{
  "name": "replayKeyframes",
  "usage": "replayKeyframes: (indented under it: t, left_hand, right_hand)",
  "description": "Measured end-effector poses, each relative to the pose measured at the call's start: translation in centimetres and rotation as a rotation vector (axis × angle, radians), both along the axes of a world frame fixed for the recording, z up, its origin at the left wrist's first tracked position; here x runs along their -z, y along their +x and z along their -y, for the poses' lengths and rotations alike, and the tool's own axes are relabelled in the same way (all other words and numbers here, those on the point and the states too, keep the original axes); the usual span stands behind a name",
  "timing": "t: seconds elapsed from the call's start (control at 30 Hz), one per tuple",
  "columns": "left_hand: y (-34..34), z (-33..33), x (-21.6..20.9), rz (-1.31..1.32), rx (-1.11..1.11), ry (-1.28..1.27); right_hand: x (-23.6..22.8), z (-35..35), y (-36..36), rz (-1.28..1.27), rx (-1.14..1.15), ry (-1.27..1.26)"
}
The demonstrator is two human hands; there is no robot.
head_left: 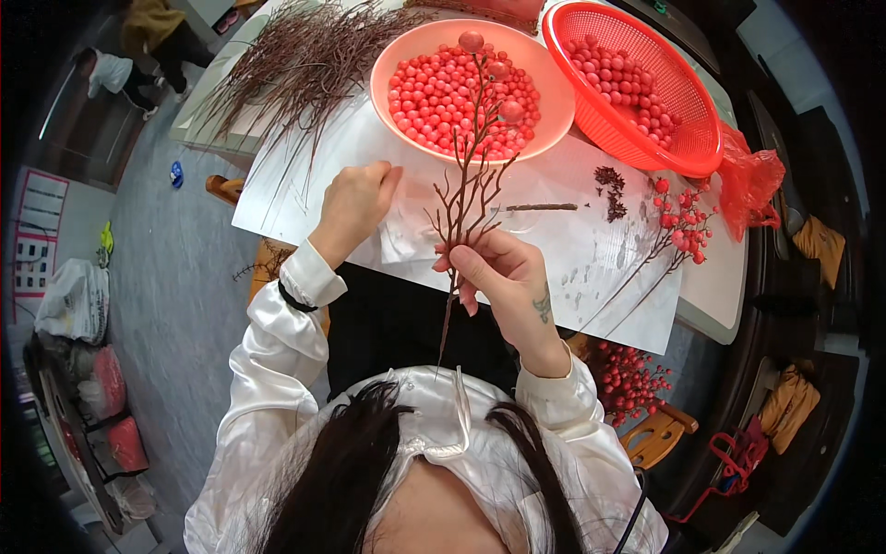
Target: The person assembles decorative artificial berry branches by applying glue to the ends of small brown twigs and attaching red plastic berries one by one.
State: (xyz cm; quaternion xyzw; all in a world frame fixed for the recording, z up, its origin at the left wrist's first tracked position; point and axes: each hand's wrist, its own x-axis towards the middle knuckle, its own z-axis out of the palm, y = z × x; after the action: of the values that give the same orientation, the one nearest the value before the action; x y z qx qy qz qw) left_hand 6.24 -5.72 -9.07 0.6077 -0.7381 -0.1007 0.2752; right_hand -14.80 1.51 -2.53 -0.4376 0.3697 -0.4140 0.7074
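My right hand (pixel 503 277) pinches a brown artificial branch (pixel 461 198) low on its stem, between thumb and fingers. The branch stands with its many twigs fanned toward the far side, and a few red berries sit on its topmost tips, in front of the pink bowl (pixel 380 88). That bowl holds many loose red berries (pixel 434 106). To the left, my left hand (pixel 355 208) is closed near the white paper, apart from the branch; whatever it may hold is hidden. A thin brown stick (pixel 542 207) lies right of the branch.
A red mesh basket (pixel 697 138) of berries stands at the far right beside a red plastic bag (pixel 748 180). Finished berry sprigs (pixel 683 222) and dark bits (pixel 610 192) lie on the right. Bare branches (pixel 295 65) are piled far left. Two people are beyond the table's left.
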Motion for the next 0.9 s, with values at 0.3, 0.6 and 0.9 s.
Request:
replayKeyframes:
  t: [0.3, 0.6, 0.9]
  left_hand:
    - [1.3, -0.9, -2.5, -0.140, -0.012, 0.177]
    - [2.0, -0.7, -0.4, -0.150, -0.103, -0.061]
    - [1.8, -0.8, -0.8, -0.140, -0.165, 0.041]
  right_hand:
    - [0.3, 0.1, 0.0, -0.037, 0.001, -0.044]
    - [0.2, 0.0, 0.1, -0.033, 0.005, -0.042]
    - [0.5, 0.0, -0.2, -0.024, 0.027, -0.063]
